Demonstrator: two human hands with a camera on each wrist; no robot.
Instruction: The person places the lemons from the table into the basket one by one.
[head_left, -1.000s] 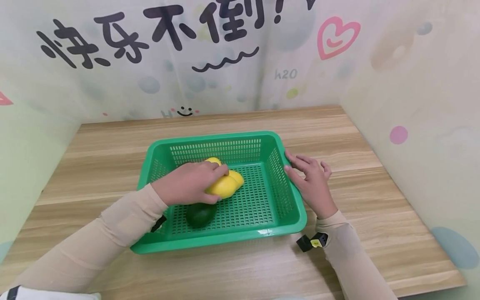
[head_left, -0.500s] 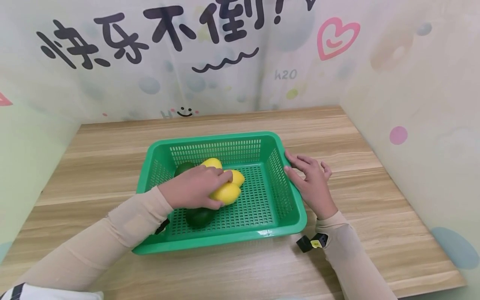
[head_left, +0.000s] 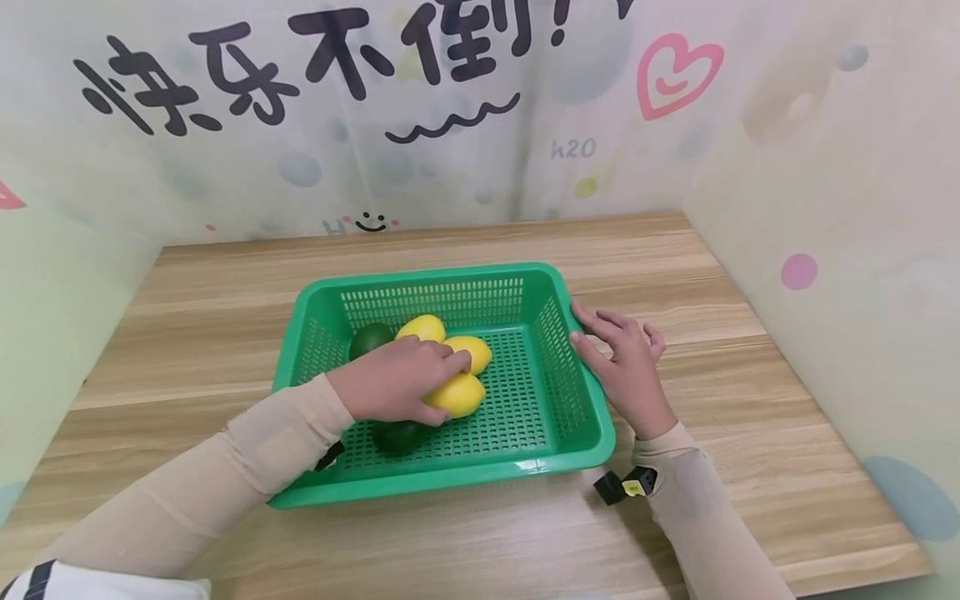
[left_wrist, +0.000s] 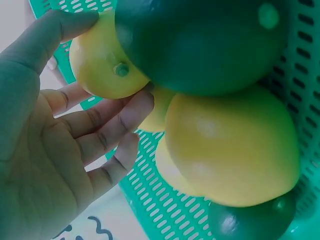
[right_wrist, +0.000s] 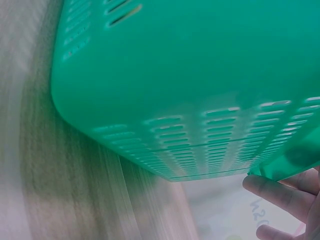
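A green plastic basket (head_left: 480,477) on the table holds several lemons and dark green avocados. My left hand (head_left: 401,377) reaches into it from the left and pinches the nearest lemon (head_left: 462,396) between thumb and fingers. In the left wrist view, the thumb lies along one side of this lemon (left_wrist: 100,65), with fingertips at the other. Two more lemons touch it or lie close behind, one at the middle (head_left: 474,354), one farther back (head_left: 422,327). One avocado (head_left: 370,340) rests at the back left, another (head_left: 397,437) partly under my hand. My right hand (head_left: 626,362) touches the basket's right rim, fingers loosely extended.
The wood-grain table (head_left: 750,467) stands against a printed wall covering (head_left: 480,183) at the back and sides. A small black camera (head_left: 609,487) on the right wrist sits close to the basket's front right corner.
My left hand has moved slightly right and toward the front with the lemon. The back-left avocado and the rear lemons show more now. My right hand stays at the rim.
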